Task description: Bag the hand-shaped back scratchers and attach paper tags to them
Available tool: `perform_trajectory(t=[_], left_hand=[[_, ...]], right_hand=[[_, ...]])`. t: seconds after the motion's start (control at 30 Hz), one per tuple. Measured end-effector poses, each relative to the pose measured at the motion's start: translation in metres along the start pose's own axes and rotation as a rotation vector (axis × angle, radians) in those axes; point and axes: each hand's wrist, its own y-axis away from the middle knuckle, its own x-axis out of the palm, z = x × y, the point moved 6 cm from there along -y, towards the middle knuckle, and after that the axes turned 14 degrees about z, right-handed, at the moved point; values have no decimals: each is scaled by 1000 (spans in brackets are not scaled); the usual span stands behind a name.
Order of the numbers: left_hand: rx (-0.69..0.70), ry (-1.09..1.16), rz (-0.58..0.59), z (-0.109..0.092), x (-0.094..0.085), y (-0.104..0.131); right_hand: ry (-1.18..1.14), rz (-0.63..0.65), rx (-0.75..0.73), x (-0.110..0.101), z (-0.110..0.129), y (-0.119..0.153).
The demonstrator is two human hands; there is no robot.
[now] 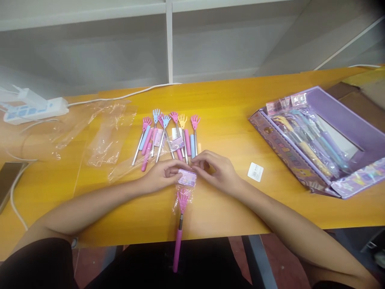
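Note:
A pink back scratcher point(178, 249) with a hand-shaped head lies in a clear plastic bag point(189, 196), its handle reaching past the table's front edge. At the bag's top sits a small purple printed card point(187, 178). My left hand point(161, 174) is closed on the card's left side, thumb against its edge. My right hand point(218, 168) pinches at the top of the bag by the card's right corner; what exactly its fingertips grip is hard to make out. Just beyond both hands lie several loose back scratchers point(165, 122) with pink, blue and yellow heads, some with cards.
On the right stands an open purple display box point(326, 108) holding several bagged back scratchers point(300, 138). A white label point(255, 171) lies left of it. Clear plastic bags point(105, 140) spread over the left side, near a white power strip point(39, 110) with cables.

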Motion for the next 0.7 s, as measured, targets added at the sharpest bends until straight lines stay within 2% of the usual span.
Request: perform_trajectory(t=[0.27, 0.47, 0.7], left_hand=[[-105, -107, -13, 5, 5, 4], [-90, -77, 2, 4, 4, 3], [-25, -127, -50, 3, 1, 5]], right_hand=[[88, -53, -72, -4, 6, 2], [136, -103, -107, -6, 6, 2], [148, -88, -100, -4, 4, 4]])
